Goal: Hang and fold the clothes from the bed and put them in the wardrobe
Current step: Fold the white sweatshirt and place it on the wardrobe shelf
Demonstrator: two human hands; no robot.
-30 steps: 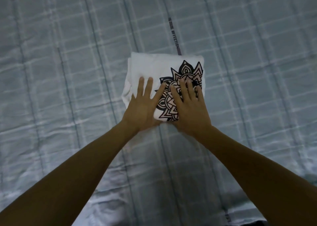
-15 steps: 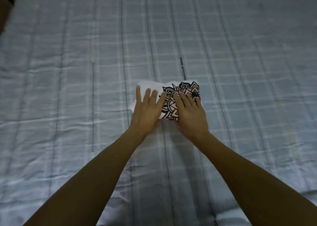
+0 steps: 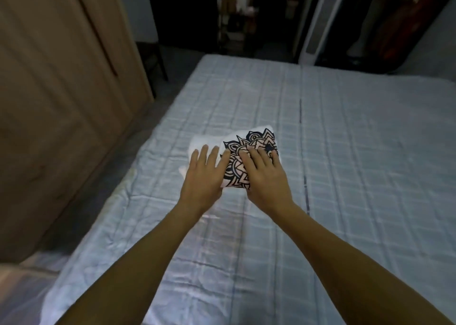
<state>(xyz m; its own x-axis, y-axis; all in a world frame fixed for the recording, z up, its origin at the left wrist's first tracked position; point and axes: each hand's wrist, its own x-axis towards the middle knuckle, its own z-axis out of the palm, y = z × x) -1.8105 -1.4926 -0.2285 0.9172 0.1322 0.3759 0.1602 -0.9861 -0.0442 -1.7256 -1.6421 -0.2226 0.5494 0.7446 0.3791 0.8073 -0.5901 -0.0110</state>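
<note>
Folded shirt lies mid-bed. Left hand and right hand both lie flat on top, fingers straight, pressing down (thumbs hidden at the near edge). Wardrobe stands left of the bed.

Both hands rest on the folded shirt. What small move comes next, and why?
Probably curl the left hand and right hand under the folded white shirt with black mandala print and lift it: it looks fully folded and both lie flat on top.
</note>
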